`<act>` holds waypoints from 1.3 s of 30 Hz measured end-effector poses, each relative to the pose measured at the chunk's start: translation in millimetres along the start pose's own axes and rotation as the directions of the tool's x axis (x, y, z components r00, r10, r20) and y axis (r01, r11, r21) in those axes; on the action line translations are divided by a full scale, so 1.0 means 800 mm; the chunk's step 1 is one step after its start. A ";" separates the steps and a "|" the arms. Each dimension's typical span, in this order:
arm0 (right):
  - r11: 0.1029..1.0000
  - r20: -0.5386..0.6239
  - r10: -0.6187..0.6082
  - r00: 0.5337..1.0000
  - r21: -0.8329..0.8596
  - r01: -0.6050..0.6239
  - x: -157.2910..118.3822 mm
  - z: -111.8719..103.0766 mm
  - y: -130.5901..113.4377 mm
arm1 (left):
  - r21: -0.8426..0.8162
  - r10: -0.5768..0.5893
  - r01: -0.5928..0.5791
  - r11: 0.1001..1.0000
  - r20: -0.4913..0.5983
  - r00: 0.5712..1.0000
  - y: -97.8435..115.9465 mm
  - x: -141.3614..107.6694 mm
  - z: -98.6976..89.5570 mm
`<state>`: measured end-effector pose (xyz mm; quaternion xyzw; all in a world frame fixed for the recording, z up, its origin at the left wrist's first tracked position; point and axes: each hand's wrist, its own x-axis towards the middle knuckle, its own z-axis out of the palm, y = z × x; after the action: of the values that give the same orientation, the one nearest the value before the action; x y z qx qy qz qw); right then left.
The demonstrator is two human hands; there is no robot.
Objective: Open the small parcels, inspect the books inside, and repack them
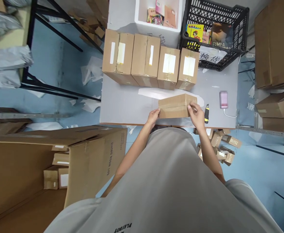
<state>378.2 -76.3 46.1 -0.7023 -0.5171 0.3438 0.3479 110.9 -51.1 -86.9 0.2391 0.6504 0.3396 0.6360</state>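
Observation:
A small brown cardboard box [173, 107] lies at the front of the grey table, between my two hands. My left hand [154, 116] grips its left end, with the thumb and fingers closed at the edge. At the other end my right hand [196, 114] pinches the corner of the same box. Clear tape seems to run along its top. Just right of that hand lies a yellow and black utility knife [206, 114]. A strip of white paper [154, 93] sits behind the box, partly hidden by it.
Several taped boxes with white labels [145, 60] stand in a row behind. Further back are a white foam box [178, 32] and a black crate [245, 32] with books. A phone [223, 99] on a cable lies right. A large open carton [95, 165] stands at left.

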 end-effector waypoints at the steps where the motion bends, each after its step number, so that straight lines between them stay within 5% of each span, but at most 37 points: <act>1: 1.000 -0.009 0.001 1.000 -0.012 -0.001 0.000 0.001 0.000 | 0.000 0.014 -0.014 1.000 -0.008 1.000 0.001 -0.003 -0.001; 7: 0.994 0.032 0.075 0.997 0.075 -0.077 0.005 0.018 0.022 | 0.058 0.150 -0.142 0.988 -0.178 0.973 0.013 -0.021 -0.046; 11: 0.976 0.138 0.126 0.982 0.162 -0.148 0.012 0.054 0.042 | 0.134 0.260 -0.232 0.963 -0.266 0.928 0.014 -0.031 -0.091; 15: 0.972 0.239 0.195 0.951 0.082 -0.220 0.017 0.096 0.061 | 0.136 0.232 -0.199 0.971 -0.299 0.926 0.010 -0.033 -0.116; 21: 0.976 0.233 0.189 0.954 0.059 -0.207 0.024 0.116 0.083 | 0.089 0.203 -0.184 0.979 -0.323 0.924 0.006 -0.022 -0.113; 27: 0.960 0.237 0.209 0.949 0.137 -0.245 0.026 0.110 0.092 | 0.271 0.282 -0.200 0.942 -0.310 0.908 0.017 -0.033 -0.111; 30: 0.941 0.232 0.230 0.945 0.193 -0.276 0.027 0.098 0.098 | 0.341 0.343 -0.253 0.905 -0.238 0.908 0.030 -0.050 -0.107; 34: 0.914 0.204 0.280 0.938 0.242 -0.326 0.032 0.071 0.114 | 0.216 0.330 -0.297 0.930 -0.139 0.934 0.043 -0.054 -0.094; 39: 0.951 0.059 0.279 0.958 0.123 -0.285 0.037 0.034 0.135 | 0.185 0.220 -0.181 0.966 -0.219 0.951 0.039 -0.032 -0.079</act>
<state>414.7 -67.8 -62.6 -0.7377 -0.3951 0.4372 0.3295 46.8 -58.6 -49.4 0.3132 0.7195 0.3745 0.4940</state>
